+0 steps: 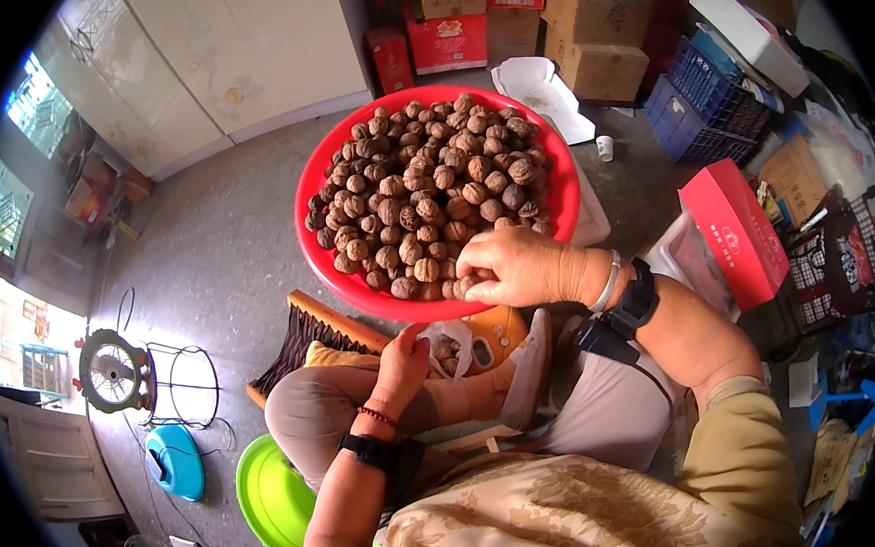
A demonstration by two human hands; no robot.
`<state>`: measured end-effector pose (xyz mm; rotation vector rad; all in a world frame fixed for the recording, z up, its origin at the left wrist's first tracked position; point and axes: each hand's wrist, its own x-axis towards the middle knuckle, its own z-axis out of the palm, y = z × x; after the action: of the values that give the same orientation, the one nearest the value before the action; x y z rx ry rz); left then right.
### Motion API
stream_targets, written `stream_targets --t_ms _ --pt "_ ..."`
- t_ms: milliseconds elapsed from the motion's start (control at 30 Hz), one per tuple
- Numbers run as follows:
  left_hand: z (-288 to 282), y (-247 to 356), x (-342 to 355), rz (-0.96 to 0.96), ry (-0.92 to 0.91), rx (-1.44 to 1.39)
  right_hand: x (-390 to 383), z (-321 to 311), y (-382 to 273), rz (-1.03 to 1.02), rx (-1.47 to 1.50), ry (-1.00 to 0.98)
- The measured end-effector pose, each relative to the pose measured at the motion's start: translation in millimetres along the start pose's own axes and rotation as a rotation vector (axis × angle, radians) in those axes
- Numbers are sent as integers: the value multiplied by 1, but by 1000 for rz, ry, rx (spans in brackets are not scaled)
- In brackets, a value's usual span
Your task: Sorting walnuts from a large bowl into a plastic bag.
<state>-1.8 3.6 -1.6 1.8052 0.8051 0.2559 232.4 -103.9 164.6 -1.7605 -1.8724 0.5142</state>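
A wide red basin (311, 251) stands before me, heaped with brown walnuts (403, 186). My right hand (523, 267) is at its near right rim, fingers curled down around a walnut (465, 286); its fingertips are partly hidden among the nuts. Lower and to the left, my left hand (407, 365) is closed at the edge of a clear plastic bag (459, 335). A few walnuts show inside that bag. The bag rests by an orange kitchen scale (499, 327) just under the basin's near edge.
A folding stool (303, 341) stands left of the scale, a lime-green basin (269, 494) at lower left. Cardboard boxes (605, 71) and blue crates (703, 104) are stacked behind. A red box (731, 231) lies to the right. A wire stand (185, 383) and blue tub (176, 461) occupy the left floor.
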Motion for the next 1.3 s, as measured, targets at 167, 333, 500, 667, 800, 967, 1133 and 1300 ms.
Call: stream_targets --t_ms 167,333,500,667,800,967,1133,1300 --pt "1 6 -2 -48 -8 -17 -1 25 -9 -99 13 -26" --pt "1 -2 1 31 25 7 3 42 -3 -216 -98 -27" --pt "2 -7 3 -64 -8 0 7 24 6 -52 -160 98" --pt "3 -15 5 -25 13 30 9 22 19 59 -227 82" --pt "3 -16 4 -53 10 46 15 28 13 99 -235 41" --pt "3 -9 4 -56 -8 35 24 53 30 181 -336 23" --pt "2 -15 3 -41 2 40 28 50 20 225 -223 66" --pt "1 -6 2 -34 -18 -32 29 49 22 285 -103 64"
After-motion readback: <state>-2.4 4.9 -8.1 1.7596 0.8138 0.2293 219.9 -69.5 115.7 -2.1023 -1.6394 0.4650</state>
